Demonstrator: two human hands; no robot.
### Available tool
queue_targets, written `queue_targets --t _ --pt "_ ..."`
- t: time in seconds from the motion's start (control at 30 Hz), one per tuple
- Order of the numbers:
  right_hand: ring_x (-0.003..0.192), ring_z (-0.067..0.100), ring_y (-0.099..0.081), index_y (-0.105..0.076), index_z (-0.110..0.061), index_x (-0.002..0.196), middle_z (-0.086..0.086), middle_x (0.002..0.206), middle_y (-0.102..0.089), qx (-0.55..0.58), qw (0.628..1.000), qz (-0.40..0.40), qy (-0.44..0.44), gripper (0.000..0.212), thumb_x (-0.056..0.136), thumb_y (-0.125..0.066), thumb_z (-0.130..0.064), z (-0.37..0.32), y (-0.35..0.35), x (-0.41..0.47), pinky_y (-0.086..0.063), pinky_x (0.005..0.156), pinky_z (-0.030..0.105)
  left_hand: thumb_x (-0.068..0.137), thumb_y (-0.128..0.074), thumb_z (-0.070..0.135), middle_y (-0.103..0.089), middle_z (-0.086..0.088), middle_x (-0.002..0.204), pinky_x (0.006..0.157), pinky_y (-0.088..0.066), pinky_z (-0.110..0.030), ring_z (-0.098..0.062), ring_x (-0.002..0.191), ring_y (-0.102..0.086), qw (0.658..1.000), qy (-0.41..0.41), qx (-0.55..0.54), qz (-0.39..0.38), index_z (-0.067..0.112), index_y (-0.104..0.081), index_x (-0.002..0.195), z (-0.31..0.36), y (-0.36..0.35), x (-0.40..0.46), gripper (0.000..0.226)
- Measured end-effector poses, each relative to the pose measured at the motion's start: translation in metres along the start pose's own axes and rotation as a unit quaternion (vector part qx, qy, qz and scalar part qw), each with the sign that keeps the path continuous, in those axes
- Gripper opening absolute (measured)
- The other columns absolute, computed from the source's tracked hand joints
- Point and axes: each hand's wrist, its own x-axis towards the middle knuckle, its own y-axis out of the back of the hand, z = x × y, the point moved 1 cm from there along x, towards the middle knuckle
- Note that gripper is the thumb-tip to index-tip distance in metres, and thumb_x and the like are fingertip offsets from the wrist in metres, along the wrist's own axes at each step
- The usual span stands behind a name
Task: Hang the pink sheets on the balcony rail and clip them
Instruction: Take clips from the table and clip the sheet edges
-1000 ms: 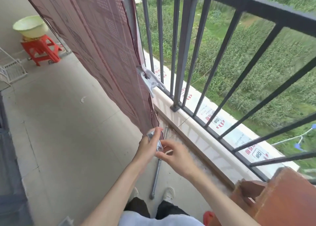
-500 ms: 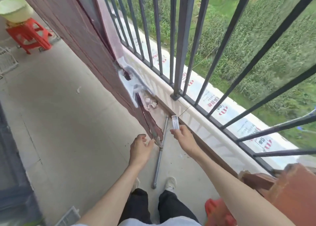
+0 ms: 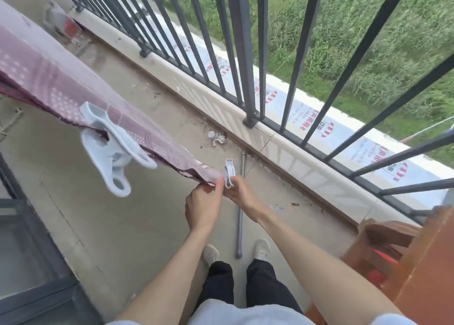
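Down low, the left hand (image 3: 205,203) pinches the pink sheet (image 3: 73,89) by its corner; touching it, the right hand (image 3: 242,193) grips a small white clip (image 3: 229,173), a large clip (image 3: 110,144) clamped farther along the hem.

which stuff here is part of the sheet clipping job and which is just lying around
In the job: pink sheet, large white clip on its edge, small white clip, left hand, right hand.
Lying about: metal pipe, floor litter, wooden furniture.
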Motion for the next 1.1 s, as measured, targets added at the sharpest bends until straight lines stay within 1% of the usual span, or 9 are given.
queue_targets --t 0.07,0.1,0.17,0.27,0.4,0.6,0.73,0.9,1.1 --pt "0.111 0.026 -0.058 -0.052 -0.008 0.096 0.025 0.111 -0.058 -0.009 1.0 -0.005 0.016 0.037 0.067 -0.045 -0.03 0.0 0.002 0.002 -0.042 0.101 0.039 0.091 -0.036 0.049 -0.068 -0.018 0.098 0.079 -0.044 -0.036 -0.037 0.097 -0.058 0.999 0.017 0.016 0.021 0.007 -0.068 0.09 0.006 0.003 0.001 0.053" --pt "0.105 0.022 -0.061 -0.052 -0.009 0.092 0.023 0.106 -0.06 -0.011 1.0 -0.01 0.02 0.032 0.068 -0.045 -0.028 -0.003 0.002 -0.002 -0.044 0.099 0.037 0.093 -0.034 0.044 -0.067 -0.021 0.099 0.08 -0.043 -0.037 -0.038 0.098 -0.057 0.999 0.024 0.018 0.03 0.004 -0.068 0.09 0.007 0.004 0.001 0.053" --pt "0.085 0.013 -0.064 -0.047 -0.012 0.082 0.015 0.095 -0.061 -0.01 1.0 0.008 0.029 0.007 0.084 -0.042 -0.017 -0.001 0.005 -0.005 -0.048 0.084 0.03 0.095 -0.033 0.038 -0.066 -0.025 0.1 0.08 -0.043 -0.038 -0.04 0.098 -0.056 0.999 0.026 0.019 0.042 0.0 -0.068 0.09 0.007 0.003 0.0 0.052" --pt "0.067 0.011 -0.058 -0.053 -0.012 0.084 0.007 0.075 -0.06 -0.045 0.996 0.06 0.047 0.011 0.092 -0.047 -0.014 0.012 0.018 -0.014 -0.043 0.063 0.023 0.096 -0.033 0.036 -0.066 -0.026 0.095 0.078 -0.043 -0.038 -0.041 0.095 -0.057 0.999 0.017 0.014 0.039 -0.002 -0.069 0.087 0.005 0.001 -0.005 0.052" --pt "0.057 0.008 -0.049 -0.061 -0.009 0.083 0.001 0.066 -0.055 -0.037 0.997 0.058 0.031 0.011 0.088 -0.06 -0.018 0.035 0.029 -0.027 -0.037 0.052 0.016 0.092 -0.037 0.036 -0.067 -0.026 0.087 0.074 -0.044 -0.037 -0.042 0.086 -0.057 0.998 0.002 0.021 0.054 0.0 -0.065 0.07 0.003 0.007 -0.005 0.05" --pt "0.061 0.008 -0.058 -0.06 0.0 0.105 0.007 0.082 -0.068 0.03 0.998 0.054 0.007 0.024 0.087 -0.062 -0.016 0.042 0.028 -0.038 -0.043 0.054 0.014 0.089 -0.038 0.053 -0.067 -0.019 0.076 0.071 -0.047 -0.037 -0.04 0.079 -0.057 0.992 -0.03 0.03 0.119 0.015 -0.06 0.055 0.014 0.028 -0.014 0.056" --pt "0.068 0.011 -0.061 -0.06 -0.002 0.104 0.008 0.086 -0.068 0.072 0.996 0.041 0.019 0.025 0.092 -0.055 -0.023 0.037 0.024 -0.043 -0.046 0.058 0.015 0.091 -0.037 0.048 -0.065 -0.021 0.073 0.066 -0.04 -0.036 -0.039 0.071 -0.053 0.985 -0.045 0.02 0.165 0.009 -0.067 0.061 0.022 0.037 -0.014 0.058" --pt "0.068 0.014 -0.061 -0.057 -0.005 0.108 0.011 0.083 -0.065 0.189 0.98 0.041 0.034 0.029 0.097 -0.044 -0.028 0.017 0.022 -0.043 -0.047 0.062 0.021 0.093 -0.036 0.034 -0.064 -0.028 0.074 0.063 -0.034 -0.034 -0.034 0.065 -0.044 0.987 -0.049 0.013 0.155 -0.002 -0.064 0.062 0.023 0.031 -0.016 0.055" --pt "0.057 0.011 -0.052 -0.059 -0.002 0.104 0.009 0.072 -0.058 0.191 0.981 0.026 -0.035 0.026 0.092 -0.054 -0.025 0.021 0.025 -0.046 -0.042 0.056 0.019 0.086 -0.036 0.036 -0.068 -0.021 0.073 0.066 -0.031 -0.032 -0.04 0.076 -0.054 0.989 -0.035 -0.043 0.139 -0.001 -0.065 0.064 0.012 0.027 -0.012 0.052"
